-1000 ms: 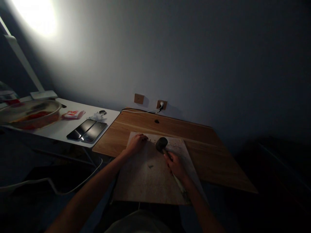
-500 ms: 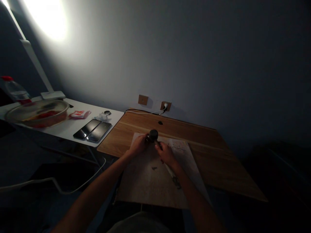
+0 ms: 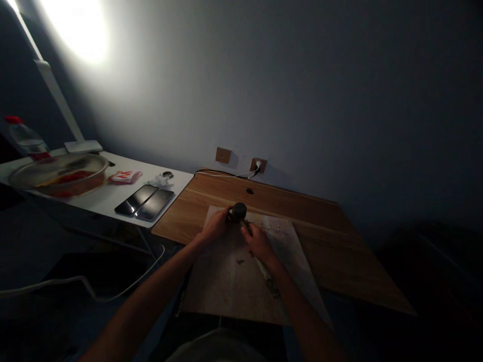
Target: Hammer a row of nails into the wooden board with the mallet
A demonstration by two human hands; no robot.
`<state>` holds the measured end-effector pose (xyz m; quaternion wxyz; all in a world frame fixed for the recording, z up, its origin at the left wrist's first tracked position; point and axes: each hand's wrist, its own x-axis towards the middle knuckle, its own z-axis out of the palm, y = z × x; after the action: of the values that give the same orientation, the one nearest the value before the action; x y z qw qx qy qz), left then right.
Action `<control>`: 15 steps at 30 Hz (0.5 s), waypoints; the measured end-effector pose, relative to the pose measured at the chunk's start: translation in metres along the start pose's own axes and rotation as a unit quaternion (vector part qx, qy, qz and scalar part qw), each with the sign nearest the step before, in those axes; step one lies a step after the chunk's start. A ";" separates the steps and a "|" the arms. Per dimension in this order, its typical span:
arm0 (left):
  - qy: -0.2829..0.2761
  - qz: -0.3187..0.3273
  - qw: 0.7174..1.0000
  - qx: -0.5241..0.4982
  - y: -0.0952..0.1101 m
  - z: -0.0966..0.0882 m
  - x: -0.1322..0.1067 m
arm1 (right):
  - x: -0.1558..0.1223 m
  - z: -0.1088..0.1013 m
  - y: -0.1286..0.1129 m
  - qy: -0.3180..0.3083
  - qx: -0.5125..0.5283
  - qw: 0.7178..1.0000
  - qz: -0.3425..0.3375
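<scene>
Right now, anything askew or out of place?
Yes. The pale board sits crooked on the wooden desk and hangs well past its near edge. A small dark scrap lies loose on it, near the right hand gripping the mallet.

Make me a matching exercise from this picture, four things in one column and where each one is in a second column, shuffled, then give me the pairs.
Things:
1. mallet
2. two phones
3. white plug
4. red-capped bottle

Places:
A. in the wall socket
B. far left, behind the pan
C. side by side on the white table
D. gripped by the right hand, head near the pale board's far edge

Pairs: 1-D, 2-C, 3-A, 4-B
</scene>
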<state>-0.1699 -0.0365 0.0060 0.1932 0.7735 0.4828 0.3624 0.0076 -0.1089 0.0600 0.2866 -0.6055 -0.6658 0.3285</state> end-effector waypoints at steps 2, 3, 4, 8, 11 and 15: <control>0.000 -0.009 1.000 -0.015 0.001 -0.002 0.002 | -0.004 -0.003 0.003 -0.001 0.011 1.000 0.003; 0.004 -0.015 1.000 -0.018 0.002 -0.004 0.002 | -0.007 -0.004 0.005 -0.002 0.018 1.000 0.006; 0.015 -0.019 1.000 -0.013 0.003 -0.005 0.000 | -0.010 -0.007 0.009 -0.004 0.025 1.000 0.010; 0.045 0.052 0.997 0.046 0.019 -0.015 -0.024 | -0.025 -0.015 0.027 -0.025 0.047 0.998 0.034; -0.039 0.167 0.981 0.088 0.041 -0.022 -0.052 | -0.034 -0.017 0.038 -0.027 0.027 0.998 0.041; -0.130 0.258 0.942 0.173 0.064 -0.030 -0.072 | -0.038 -0.016 0.044 -0.004 0.003 0.999 0.036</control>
<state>-0.1726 -0.1309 0.0403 0.0173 0.9333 0.2927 0.2071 0.0510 -0.1430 0.0357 0.2732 -0.6270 -0.6439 0.3430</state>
